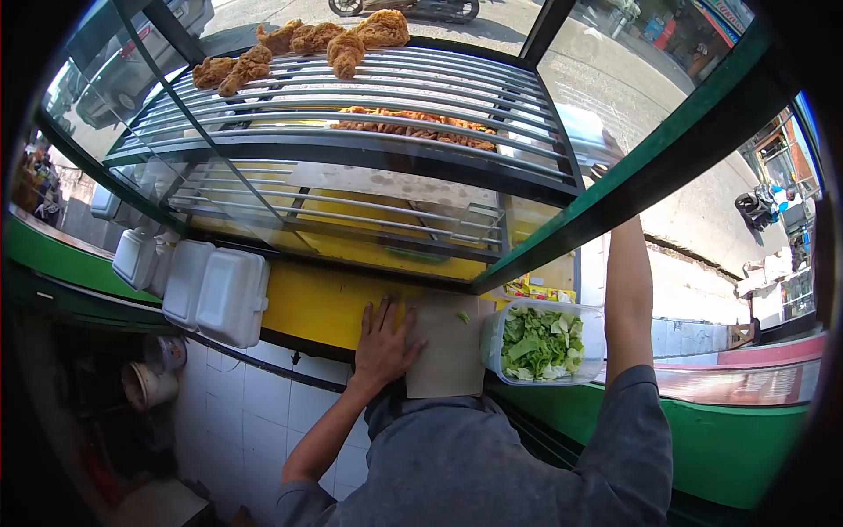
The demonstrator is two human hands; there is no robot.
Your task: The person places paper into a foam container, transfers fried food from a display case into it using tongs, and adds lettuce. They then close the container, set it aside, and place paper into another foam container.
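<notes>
Brown paper [445, 351] lies at the counter's [303, 303] near edge, bearing 1 green scrap [463, 316] (apparently leaf). At 9 o'clock, the left hand [382, 351] spreads wide, thumb at the paper's side; light, even pressure would best steady it. The lettuce tub [543, 344] sits at 3 o'clock. At 2 o'clock, the right forearm [629, 290] should clear the green post [654, 162]; its hand's grip cannot be told.

Counter [303, 303], near side: paper sheet [443, 360] at centre, leaf scrap [463, 316] on it. Right of sheet: tub [594, 338] containing chopped leaves [543, 344]; sachets [537, 291] just behind tub. Left end: foam boxes [233, 299]. Far side, behind counter front: display case [518, 260]; fried chicken pieces [347, 54] on its upper rack [421, 98], toward the far edge.
</notes>
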